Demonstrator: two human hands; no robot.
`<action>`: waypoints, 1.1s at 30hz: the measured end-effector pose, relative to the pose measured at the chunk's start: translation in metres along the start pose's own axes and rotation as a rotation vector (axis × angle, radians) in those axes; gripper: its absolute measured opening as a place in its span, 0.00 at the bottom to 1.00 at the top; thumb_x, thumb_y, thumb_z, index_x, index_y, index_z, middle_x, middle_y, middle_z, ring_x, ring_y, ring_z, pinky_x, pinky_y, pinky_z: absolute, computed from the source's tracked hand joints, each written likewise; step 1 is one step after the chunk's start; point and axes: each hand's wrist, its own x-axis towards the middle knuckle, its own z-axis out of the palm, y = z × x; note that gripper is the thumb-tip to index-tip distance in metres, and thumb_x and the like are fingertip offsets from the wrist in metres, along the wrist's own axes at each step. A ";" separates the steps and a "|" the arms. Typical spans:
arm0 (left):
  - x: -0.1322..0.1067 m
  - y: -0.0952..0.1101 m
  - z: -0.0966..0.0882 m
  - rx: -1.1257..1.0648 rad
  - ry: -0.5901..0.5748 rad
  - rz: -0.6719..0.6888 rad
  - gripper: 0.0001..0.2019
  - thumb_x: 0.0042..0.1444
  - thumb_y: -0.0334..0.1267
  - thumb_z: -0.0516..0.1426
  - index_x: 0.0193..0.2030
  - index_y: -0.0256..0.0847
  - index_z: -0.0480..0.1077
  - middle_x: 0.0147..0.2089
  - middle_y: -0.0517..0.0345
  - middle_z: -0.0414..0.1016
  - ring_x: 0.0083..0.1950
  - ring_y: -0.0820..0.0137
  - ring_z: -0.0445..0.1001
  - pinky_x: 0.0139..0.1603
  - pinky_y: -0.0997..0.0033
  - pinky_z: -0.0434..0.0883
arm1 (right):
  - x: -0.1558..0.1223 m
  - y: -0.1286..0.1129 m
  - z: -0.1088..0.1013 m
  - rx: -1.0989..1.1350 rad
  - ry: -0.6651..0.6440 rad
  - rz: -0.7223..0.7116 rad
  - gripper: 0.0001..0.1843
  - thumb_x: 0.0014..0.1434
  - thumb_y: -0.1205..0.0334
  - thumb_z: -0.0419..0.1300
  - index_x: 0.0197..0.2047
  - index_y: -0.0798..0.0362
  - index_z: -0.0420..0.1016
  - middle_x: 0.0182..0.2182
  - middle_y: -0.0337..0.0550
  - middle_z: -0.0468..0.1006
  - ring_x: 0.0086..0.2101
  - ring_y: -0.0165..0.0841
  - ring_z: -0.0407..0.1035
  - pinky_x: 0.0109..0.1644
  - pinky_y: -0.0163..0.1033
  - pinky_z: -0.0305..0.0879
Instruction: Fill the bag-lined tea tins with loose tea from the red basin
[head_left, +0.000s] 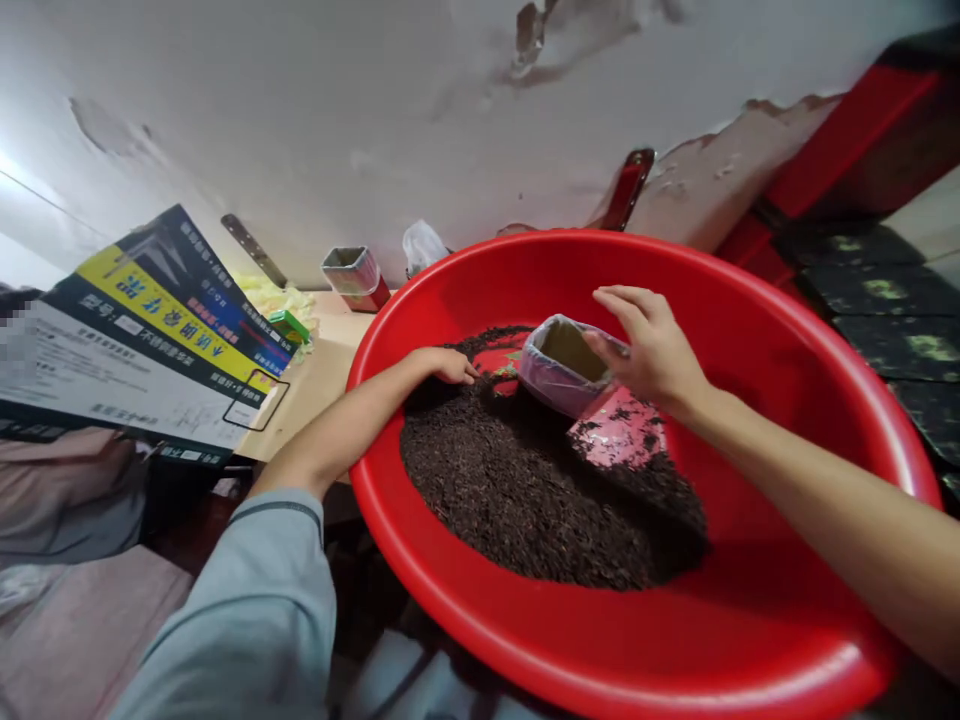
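Note:
A big red basin (pixel 750 310) holds a heap of dark loose tea leaves (pixel 525 490). My right hand (pixel 649 345) grips the rim of an open pink foil pouch (pixel 559 365) that stands tilted in the leaves. My left hand (pixel 446 365) reaches over the basin's left rim and rests curled on the leaves, a little to the left of the pouch. Whether it holds any leaves is hidden.
To the left lies a wooden table (pixel 315 375) with an open pouch (pixel 352 272), a small green box (pixel 289 325) and a crumpled plastic bag (pixel 424 245). A printed cardboard box (pixel 142 340) leans at far left. A peeling white wall (pixel 375 120) rises behind.

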 end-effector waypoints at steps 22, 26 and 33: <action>-0.015 -0.051 -0.029 -0.080 0.540 -0.101 0.23 0.66 0.44 0.54 0.66 0.43 0.72 0.66 0.52 0.74 0.66 0.62 0.73 0.67 0.70 0.66 | -0.007 -0.112 0.241 0.169 -0.402 0.636 0.25 0.67 0.47 0.57 0.60 0.54 0.73 0.55 0.55 0.72 0.55 0.42 0.68 0.64 0.47 0.62; -0.015 -0.053 -0.027 -0.073 0.505 -0.107 0.23 0.65 0.44 0.54 0.65 0.46 0.72 0.65 0.54 0.75 0.65 0.63 0.74 0.64 0.72 0.68 | 0.003 -0.104 0.226 0.200 -0.412 0.534 0.18 0.66 0.53 0.59 0.53 0.55 0.77 0.51 0.53 0.78 0.50 0.41 0.73 0.59 0.46 0.65; -0.024 -0.057 -0.031 -0.054 0.511 -0.127 0.24 0.66 0.45 0.52 0.66 0.44 0.72 0.65 0.53 0.74 0.64 0.63 0.74 0.65 0.71 0.67 | 0.023 -0.107 0.166 0.285 -0.414 0.432 0.17 0.64 0.49 0.58 0.38 0.54 0.78 0.35 0.45 0.82 0.37 0.37 0.74 0.45 0.40 0.67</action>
